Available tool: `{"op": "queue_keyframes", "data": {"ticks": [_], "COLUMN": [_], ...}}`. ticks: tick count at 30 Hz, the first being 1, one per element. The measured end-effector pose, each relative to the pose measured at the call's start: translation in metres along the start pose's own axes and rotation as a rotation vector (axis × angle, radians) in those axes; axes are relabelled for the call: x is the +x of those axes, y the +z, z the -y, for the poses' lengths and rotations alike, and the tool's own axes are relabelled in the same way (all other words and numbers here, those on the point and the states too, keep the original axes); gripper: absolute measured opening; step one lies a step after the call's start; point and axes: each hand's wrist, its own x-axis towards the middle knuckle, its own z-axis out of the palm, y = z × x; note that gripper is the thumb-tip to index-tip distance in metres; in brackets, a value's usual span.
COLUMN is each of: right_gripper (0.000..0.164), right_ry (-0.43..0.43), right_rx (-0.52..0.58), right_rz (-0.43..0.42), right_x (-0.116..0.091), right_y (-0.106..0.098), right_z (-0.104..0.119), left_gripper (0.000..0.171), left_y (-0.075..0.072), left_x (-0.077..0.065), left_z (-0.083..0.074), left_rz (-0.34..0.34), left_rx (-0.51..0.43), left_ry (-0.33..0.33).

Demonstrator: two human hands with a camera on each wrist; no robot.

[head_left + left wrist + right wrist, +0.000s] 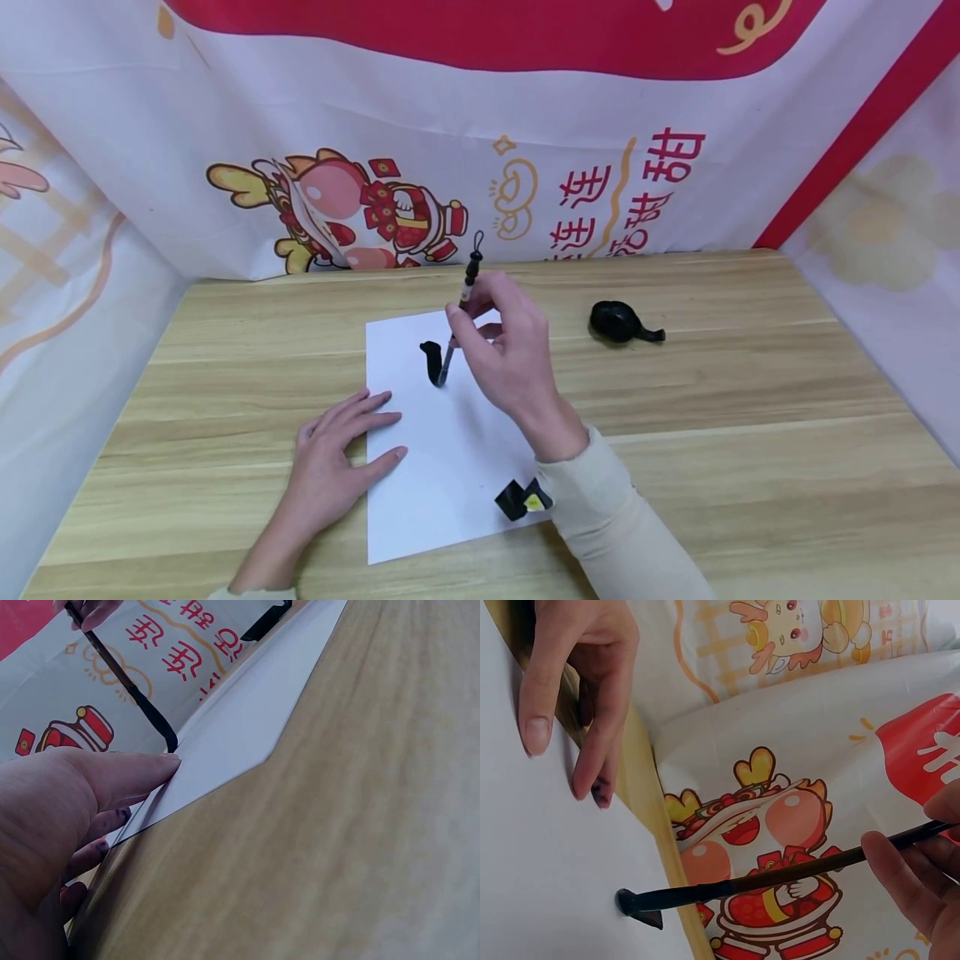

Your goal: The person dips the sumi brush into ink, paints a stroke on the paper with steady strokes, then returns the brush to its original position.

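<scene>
My right hand (pixel 510 346) pinches the shaft of a dark writing brush (pixel 471 279) that has a hanging loop at its top. The inked tip meets a white sheet of paper (pixel 442 492) at the lower end of a thick black stroke (pixel 431 360). In the right wrist view the brush (pixel 780 876) lies between thumb and fingers, its bristles bent on the paper. My left hand (pixel 337 467) rests with spread fingers on the sheet's left edge. Dark ink stains show on some of its fingertips (pixel 601 793).
A black rounded ink container with a spout (pixel 617 322) stands on the wooden table (pixel 712 400) right of the paper. Black pieces with a yellow patch (pixel 513 500) lie at the sheet's lower right corner, partly behind the sleeve. A printed cloth (pixel 315 83) hangs behind the table.
</scene>
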Motion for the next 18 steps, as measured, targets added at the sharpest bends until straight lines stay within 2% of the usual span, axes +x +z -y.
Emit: {"op": "queue_keyframes", "data": {"ticks": [18], "right_gripper": [0.012], "right_ry": [0.004], "right_rx": [0.017], "right_rz": [0.023], "right_x": [-0.0005], "right_y": [-0.0014], "right_z": [0.0038], "left_gripper": [0.040], "left_y": [0.0010], "left_x": [-0.0006], "left_z": [0.0003], "left_rz": [-0.029], "left_rx": [-0.008], "left_ry": [0.037]}}
